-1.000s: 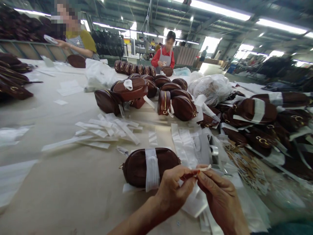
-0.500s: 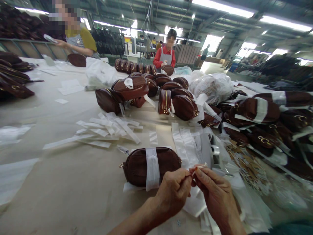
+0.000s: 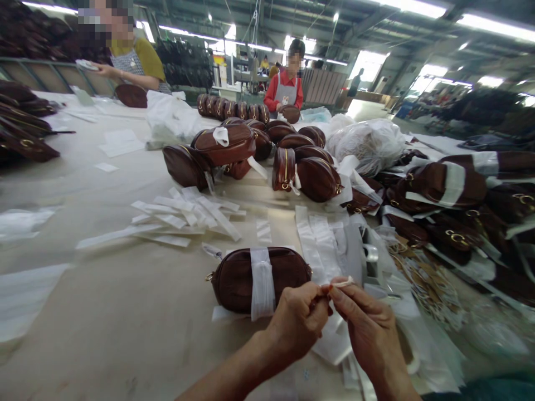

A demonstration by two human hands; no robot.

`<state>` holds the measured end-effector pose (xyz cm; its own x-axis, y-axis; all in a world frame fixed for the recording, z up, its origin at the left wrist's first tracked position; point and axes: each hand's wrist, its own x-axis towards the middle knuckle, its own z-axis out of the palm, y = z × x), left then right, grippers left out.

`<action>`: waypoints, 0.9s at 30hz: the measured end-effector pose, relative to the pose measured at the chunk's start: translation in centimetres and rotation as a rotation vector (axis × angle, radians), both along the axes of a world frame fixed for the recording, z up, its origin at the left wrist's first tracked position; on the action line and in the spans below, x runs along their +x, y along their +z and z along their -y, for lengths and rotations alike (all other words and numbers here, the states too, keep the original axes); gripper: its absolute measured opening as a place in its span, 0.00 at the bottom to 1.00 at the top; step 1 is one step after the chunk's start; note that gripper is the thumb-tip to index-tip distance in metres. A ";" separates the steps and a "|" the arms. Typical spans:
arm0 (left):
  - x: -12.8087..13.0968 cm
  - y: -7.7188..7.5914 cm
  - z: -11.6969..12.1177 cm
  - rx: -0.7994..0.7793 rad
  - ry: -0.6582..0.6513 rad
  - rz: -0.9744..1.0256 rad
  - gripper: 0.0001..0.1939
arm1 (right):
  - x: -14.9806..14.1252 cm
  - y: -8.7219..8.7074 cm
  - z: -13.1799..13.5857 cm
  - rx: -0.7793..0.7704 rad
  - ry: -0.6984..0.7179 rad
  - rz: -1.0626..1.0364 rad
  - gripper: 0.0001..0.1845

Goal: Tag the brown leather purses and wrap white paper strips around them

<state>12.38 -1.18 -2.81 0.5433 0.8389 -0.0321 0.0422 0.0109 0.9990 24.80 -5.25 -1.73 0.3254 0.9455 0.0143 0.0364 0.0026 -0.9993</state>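
Observation:
My left hand (image 3: 297,318) is closed in a pinch and meets my right hand (image 3: 370,323) at the fingertips. A short piece of white string (image 3: 343,283) pokes out from between my right thumb and forefinger. Its other end runs toward my left fingers, where the fingers mostly hide it. Just behind my left hand lies a dark brown leather bag (image 3: 234,281) on the table. A white wrapping strip (image 3: 261,278) goes around the bag's middle, and a gold ring (image 3: 209,276) shows at its left end.
White paper strips (image 3: 188,214) are strewn beyond the bag. Several brown bags (image 3: 320,178) stand further back, and wrapped bags (image 3: 443,184) are piled at right near a bundle of strings (image 3: 434,284). Two co-workers stand across the table (image 3: 104,317), one in a red top (image 3: 271,96).
My hands stay pinched together, with small finger movements around the string; my left fingers have closed tighter. The whole view has shifted slightly. The co-worker in red has lowered the hands toward a bag.

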 end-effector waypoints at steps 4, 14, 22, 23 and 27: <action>0.1 0.1 0.0 0.029 0.050 0.018 0.08 | -0.4 0.3 -0.2 0.023 -0.035 0.015 0.07; -1.1 -0.1 0.0 0.361 0.269 0.048 0.07 | -1.8 -1.2 0.7 -0.057 0.169 -0.271 0.24; -3.1 -1.4 -1.1 0.296 0.389 0.062 0.09 | -3.7 -1.2 0.2 0.036 0.290 -0.384 0.29; -3.4 -1.8 -1.2 0.264 0.369 0.069 0.10 | -3.6 -1.2 0.2 0.023 0.271 -0.311 0.27; -4.0 -2.8 -1.4 0.248 0.421 0.060 0.10 | -3.9 -1.3 0.1 -0.063 0.263 -0.187 0.21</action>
